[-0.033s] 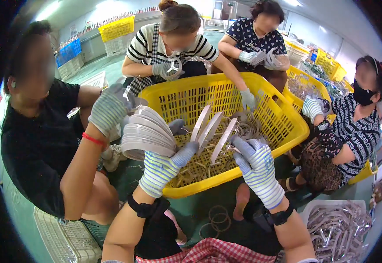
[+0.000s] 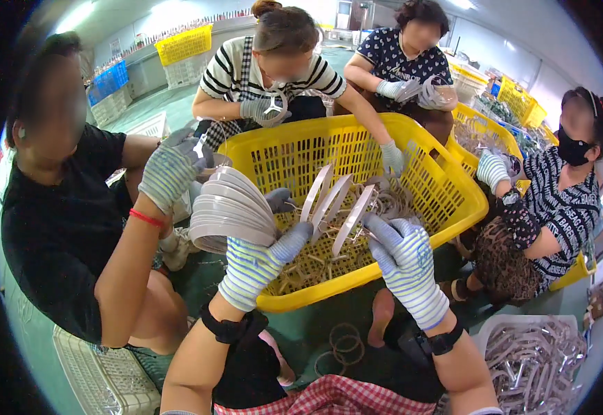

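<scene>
My left hand (image 2: 260, 266), in a striped glove with grey fingertips, is closed round a thick fanned stack of pale grey plastic rings (image 2: 232, 211). To the right of the stack, three more rings (image 2: 332, 204) stand edge-on and apart between my hands. My right hand (image 2: 401, 259), gloved alike, pinches the rightmost of these rings (image 2: 354, 220) at its near side with thumb and fingers. Both hands are over the near side of a yellow slatted basket (image 2: 329, 296), where loose rings and thin pale pieces (image 2: 308, 273) lie. My left fingers behind the stack are partly hidden.
Co-workers sit round the basket; one gloved hand (image 2: 392, 158) reaches into it, another (image 2: 170, 176) is close left of my stack. A white crate (image 2: 101, 380) stands lower left, and a bin of grey pieces (image 2: 533, 366) lower right. Loose rings (image 2: 346, 342) lie on the floor.
The co-worker's gloved hand at left has shifted very slightly leftward, and the stack in my left hand has tilted a little. My hands keep the same hold.
</scene>
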Demonstrator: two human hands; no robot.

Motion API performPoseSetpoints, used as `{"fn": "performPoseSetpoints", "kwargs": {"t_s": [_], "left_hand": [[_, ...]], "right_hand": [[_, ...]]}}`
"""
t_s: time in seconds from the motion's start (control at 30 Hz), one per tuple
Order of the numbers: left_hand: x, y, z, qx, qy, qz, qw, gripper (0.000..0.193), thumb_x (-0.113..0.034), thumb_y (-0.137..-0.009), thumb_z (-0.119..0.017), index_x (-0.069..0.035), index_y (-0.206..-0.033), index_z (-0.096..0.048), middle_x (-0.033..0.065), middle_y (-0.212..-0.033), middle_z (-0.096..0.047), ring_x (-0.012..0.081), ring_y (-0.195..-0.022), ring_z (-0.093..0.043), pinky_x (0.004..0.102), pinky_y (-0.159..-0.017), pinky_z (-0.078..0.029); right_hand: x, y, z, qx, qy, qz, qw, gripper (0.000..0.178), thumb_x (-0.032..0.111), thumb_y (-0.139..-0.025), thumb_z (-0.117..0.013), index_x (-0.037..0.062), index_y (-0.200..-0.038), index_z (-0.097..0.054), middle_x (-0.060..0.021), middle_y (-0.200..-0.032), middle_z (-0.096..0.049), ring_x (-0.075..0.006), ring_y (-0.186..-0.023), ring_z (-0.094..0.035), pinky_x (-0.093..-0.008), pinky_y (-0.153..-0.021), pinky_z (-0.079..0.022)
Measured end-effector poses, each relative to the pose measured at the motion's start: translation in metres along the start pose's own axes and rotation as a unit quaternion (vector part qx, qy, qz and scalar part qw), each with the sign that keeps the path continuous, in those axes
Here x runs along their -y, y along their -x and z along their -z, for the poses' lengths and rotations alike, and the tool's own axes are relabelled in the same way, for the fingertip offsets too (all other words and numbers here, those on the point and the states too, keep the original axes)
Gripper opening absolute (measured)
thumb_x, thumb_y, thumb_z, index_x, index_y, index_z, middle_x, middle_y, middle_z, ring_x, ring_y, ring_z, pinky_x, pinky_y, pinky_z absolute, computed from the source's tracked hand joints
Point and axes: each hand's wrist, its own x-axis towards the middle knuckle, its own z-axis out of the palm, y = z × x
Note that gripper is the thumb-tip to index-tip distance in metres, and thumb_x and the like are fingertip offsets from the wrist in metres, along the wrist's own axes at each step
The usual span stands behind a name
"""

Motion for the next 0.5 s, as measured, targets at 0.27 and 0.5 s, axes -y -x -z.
{"fn": "performPoseSetpoints", "kwargs": {"t_s": [0.27,0.5], "left_hand": [[0.009,-0.005,-0.001,-0.053,-0.026,-0.037,0.998,0.040,-0.010,-0.075,-0.071,0.002,-0.110,-0.056,0.0104,-0.099,-0.060,0.0183,-0.089,-0.058,0.0309,-0.078,-0.047],[0.000,-0.001,0.001,-0.022,-0.003,0.014,1.000,0.027,-0.005,-0.083,-0.062,-0.003,-0.110,-0.058,0.0034,-0.096,-0.062,0.0091,-0.078,-0.056,0.0217,-0.066,-0.046]], "right_hand": [[0.002,-0.006,0.000,-0.010,0.073,0.038,0.997,0.045,0.009,-0.071,-0.063,0.0127,-0.115,-0.059,-0.0131,-0.084,-0.059,-0.0332,-0.074,-0.057,-0.0445,-0.067,-0.046],[0.001,-0.002,0.001,0.005,0.031,0.013,0.999,0.044,0.008,-0.072,-0.062,0.0122,-0.116,-0.060,-0.0142,-0.084,-0.060,-0.0337,-0.075,-0.057,-0.0436,-0.066,-0.047]]}}
